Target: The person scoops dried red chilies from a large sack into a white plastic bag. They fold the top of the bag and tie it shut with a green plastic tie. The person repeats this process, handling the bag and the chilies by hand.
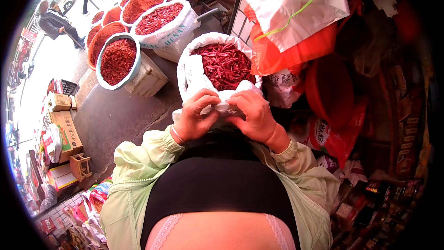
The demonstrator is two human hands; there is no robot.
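Note:
Before me stands a white woven sack (189, 66) with its mouth open and its rim rolled outward. Dried red chilli peppers (227, 64) fill it near the top. My left hand (198, 114) pinches the near rim between thumb and fingers; a bracelet circles that wrist. Close beside it, my right hand (252, 115) grips the same rim a little to the right. The fingertips of both hands are partly hidden by the folded cloth. Below the hands, the sack's front side is mostly out of sight.
Beyond the sack, a larger white sack (175, 36) of chopped chillies and a pale blue basin (138, 66) of chilli flakes stand at left. White and red plastic bags (295, 10) hang at upper right. Cardboard boxes (67, 132) and a wooden stool (80, 166) line the left. Two people (57, 24) are outside.

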